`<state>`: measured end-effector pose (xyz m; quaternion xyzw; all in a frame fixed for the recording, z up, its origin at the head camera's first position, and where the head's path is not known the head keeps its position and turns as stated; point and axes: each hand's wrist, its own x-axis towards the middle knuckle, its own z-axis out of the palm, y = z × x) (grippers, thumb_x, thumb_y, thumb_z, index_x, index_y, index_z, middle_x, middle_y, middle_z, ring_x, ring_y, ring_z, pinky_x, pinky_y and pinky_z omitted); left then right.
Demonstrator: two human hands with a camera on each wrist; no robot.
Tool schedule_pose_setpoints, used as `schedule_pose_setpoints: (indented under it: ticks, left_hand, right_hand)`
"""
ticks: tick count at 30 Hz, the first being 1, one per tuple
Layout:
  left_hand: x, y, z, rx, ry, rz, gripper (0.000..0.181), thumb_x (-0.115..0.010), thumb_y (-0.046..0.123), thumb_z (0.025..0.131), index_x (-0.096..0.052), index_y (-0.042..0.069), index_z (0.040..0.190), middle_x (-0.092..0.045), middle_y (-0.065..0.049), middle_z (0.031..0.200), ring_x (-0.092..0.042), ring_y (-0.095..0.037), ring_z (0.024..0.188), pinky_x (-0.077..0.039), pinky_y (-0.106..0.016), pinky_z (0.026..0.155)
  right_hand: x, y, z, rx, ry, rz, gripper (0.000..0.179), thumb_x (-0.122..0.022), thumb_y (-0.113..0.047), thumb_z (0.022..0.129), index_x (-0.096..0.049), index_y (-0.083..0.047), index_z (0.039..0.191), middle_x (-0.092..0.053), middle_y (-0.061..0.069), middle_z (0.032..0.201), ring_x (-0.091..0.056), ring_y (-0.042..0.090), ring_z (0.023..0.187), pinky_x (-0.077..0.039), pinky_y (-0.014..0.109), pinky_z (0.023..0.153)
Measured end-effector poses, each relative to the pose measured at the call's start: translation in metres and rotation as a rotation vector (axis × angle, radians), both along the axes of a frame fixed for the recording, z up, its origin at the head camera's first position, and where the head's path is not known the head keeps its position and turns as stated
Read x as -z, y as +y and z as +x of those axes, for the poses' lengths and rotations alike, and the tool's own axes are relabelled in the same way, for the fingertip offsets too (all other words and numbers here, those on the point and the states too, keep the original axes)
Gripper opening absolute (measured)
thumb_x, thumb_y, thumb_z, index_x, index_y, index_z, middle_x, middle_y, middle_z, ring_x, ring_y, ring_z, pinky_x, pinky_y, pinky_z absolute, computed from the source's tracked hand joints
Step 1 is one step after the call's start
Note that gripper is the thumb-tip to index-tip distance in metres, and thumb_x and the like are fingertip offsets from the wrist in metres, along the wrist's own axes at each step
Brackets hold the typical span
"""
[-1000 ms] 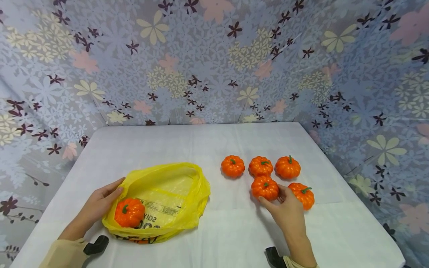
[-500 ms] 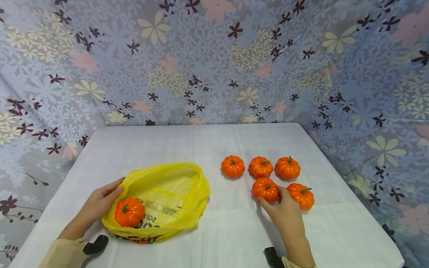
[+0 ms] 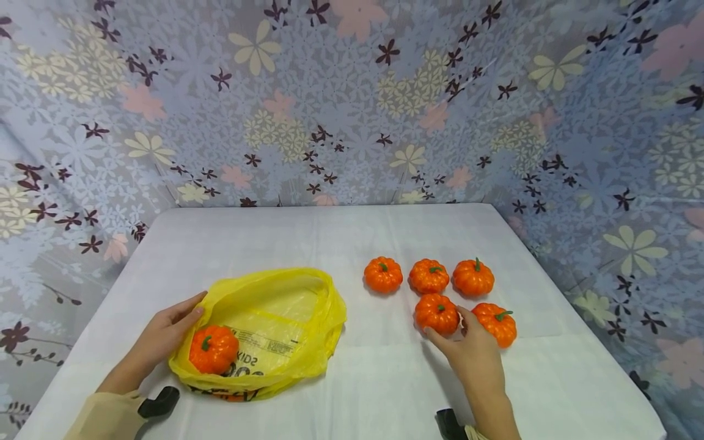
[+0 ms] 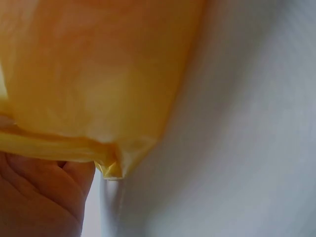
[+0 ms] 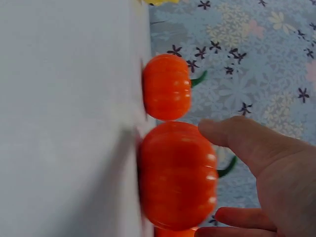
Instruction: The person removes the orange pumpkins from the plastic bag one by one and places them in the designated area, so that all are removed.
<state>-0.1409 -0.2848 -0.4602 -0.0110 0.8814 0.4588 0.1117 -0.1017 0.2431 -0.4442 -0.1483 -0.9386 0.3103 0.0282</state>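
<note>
On the left of the white table, in the head view, a yellow plastic bag (image 3: 291,360) lies with its mouth wide. My left hand (image 3: 165,333) pinches the bag's left rim; its palm (image 4: 39,192) shows under the rim in the left wrist view. Just inside the mouth sits a small orange pumpkin (image 3: 213,349) with a green stem. My right hand (image 3: 472,351) has its thumb and curled fingers at another small pumpkin (image 3: 436,315), which appears to rest on the table. In the right wrist view the thumb touches that pumpkin's (image 5: 177,175) upper edge.
Behind the right hand's pumpkin stand a left pumpkin (image 3: 382,275), a middle pumpkin (image 3: 428,277) and a right pumpkin (image 3: 473,278) in a row. One more pumpkin (image 3: 497,324) lies right beside the right hand. Flowered cloth (image 3: 330,122) rises beyond the table's back edge.
My right hand's pumpkin has shifted slightly toward me, away from the middle pumpkin of the back row. My left hand and the bag look unmoved.
</note>
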Motion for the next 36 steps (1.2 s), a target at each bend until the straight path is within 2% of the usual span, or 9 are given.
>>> schedule_pose_setpoints:
  ticks: [3, 4, 8, 13, 17, 22, 27, 30, 36]
  left_hand:
    - [0.001, 0.000, 0.002, -0.006, -0.010, -0.003, 0.074, -0.045, 0.056, 0.103, -0.031, 0.007, 0.158, -0.027, -0.025, 0.160, -0.023, -0.050, 0.145, -0.025, -0.067, 0.112]
    - [0.001, 0.000, 0.002, -0.009, -0.012, -0.004, 0.075, -0.045, 0.056, 0.103, -0.031, 0.007, 0.158, -0.027, -0.026, 0.159, -0.023, -0.050, 0.145, -0.025, -0.067, 0.112]
    - [0.000, 0.000, 0.005, -0.018, -0.021, -0.003, 0.075, -0.044, 0.056, 0.104, -0.031, 0.006, 0.158, -0.027, -0.026, 0.160, -0.022, -0.050, 0.145, -0.025, -0.067, 0.112]
    - [0.000, 0.001, 0.006, -0.020, -0.029, 0.001, 0.075, -0.044, 0.056, 0.103, -0.031, 0.006, 0.158, -0.026, -0.025, 0.160, -0.022, -0.050, 0.145, -0.025, -0.066, 0.112]
    - [-0.001, 0.002, 0.006, -0.019, -0.017, -0.005, 0.075, -0.044, 0.056, 0.104, -0.031, 0.005, 0.157, -0.027, -0.026, 0.159, -0.023, -0.050, 0.145, -0.026, -0.066, 0.112]
    - [-0.001, 0.004, 0.004, -0.019, -0.013, -0.015, 0.075, -0.044, 0.056, 0.104, -0.031, 0.004, 0.157, -0.027, -0.026, 0.159, -0.024, -0.050, 0.144, -0.027, -0.066, 0.112]
    - [-0.002, 0.005, 0.003, -0.015, -0.002, -0.014, 0.074, -0.044, 0.055, 0.104, -0.032, 0.005, 0.157, -0.028, -0.026, 0.159, -0.024, -0.050, 0.144, -0.026, -0.066, 0.112]
    - [-0.002, 0.005, 0.002, -0.015, 0.013, -0.010, 0.073, -0.044, 0.055, 0.104, -0.033, 0.005, 0.157, -0.029, -0.026, 0.159, -0.024, -0.050, 0.144, -0.026, -0.066, 0.112]
    - [-0.003, 0.005, 0.001, -0.015, 0.021, 0.003, 0.074, -0.045, 0.054, 0.104, -0.033, 0.004, 0.157, -0.029, -0.026, 0.159, -0.024, -0.049, 0.145, -0.025, -0.066, 0.113]
  right_hand:
    - [-0.007, 0.000, 0.003, 0.007, 0.007, 0.007, 0.104, -0.080, -0.064, 0.076, -0.044, 0.003, 0.147, -0.055, 0.033, 0.133, -0.060, 0.043, 0.105, -0.052, 0.059, 0.091]
    - [-0.009, 0.000, 0.004, 0.009, 0.015, 0.007, 0.104, -0.080, -0.064, 0.076, -0.044, 0.002, 0.147, -0.056, 0.032, 0.134, -0.059, 0.044, 0.111, -0.050, 0.060, 0.093]
    - [-0.021, -0.004, 0.006, -0.003, 0.071, -0.007, 0.099, -0.080, -0.063, 0.076, -0.047, -0.003, 0.148, -0.058, 0.028, 0.135, -0.059, 0.044, 0.113, -0.052, 0.059, 0.092]
    - [-0.034, -0.015, 0.009, -0.040, 0.140, -0.086, 0.101, -0.081, -0.066, 0.072, -0.048, -0.008, 0.149, -0.051, 0.018, 0.147, -0.053, 0.042, 0.127, -0.048, 0.060, 0.098]
    - [-0.041, -0.024, 0.008, -0.075, 0.183, -0.137, 0.100, -0.081, -0.068, 0.070, -0.052, -0.010, 0.147, -0.053, 0.015, 0.147, -0.049, 0.038, 0.133, -0.042, 0.062, 0.104]
    - [-0.045, -0.034, 0.005, -0.133, 0.185, -0.165, 0.094, -0.081, -0.066, 0.071, -0.056, -0.011, 0.143, -0.055, 0.014, 0.144, -0.048, 0.035, 0.134, -0.039, 0.060, 0.108]
    - [-0.042, -0.048, -0.001, -0.229, 0.204, -0.217, 0.086, -0.086, -0.058, 0.071, -0.059, -0.015, 0.140, -0.059, 0.008, 0.140, -0.056, 0.032, 0.127, -0.047, 0.054, 0.103]
    - [-0.040, -0.062, -0.008, -0.324, 0.209, -0.296, 0.081, -0.089, -0.049, 0.072, -0.061, -0.013, 0.139, -0.060, 0.009, 0.138, -0.058, 0.030, 0.126, -0.049, 0.048, 0.102]
    - [-0.035, -0.092, -0.025, -0.500, 0.214, -0.434, 0.074, -0.092, -0.037, 0.073, -0.062, -0.015, 0.137, -0.062, 0.000, 0.136, -0.057, 0.022, 0.127, -0.047, 0.039, 0.105]
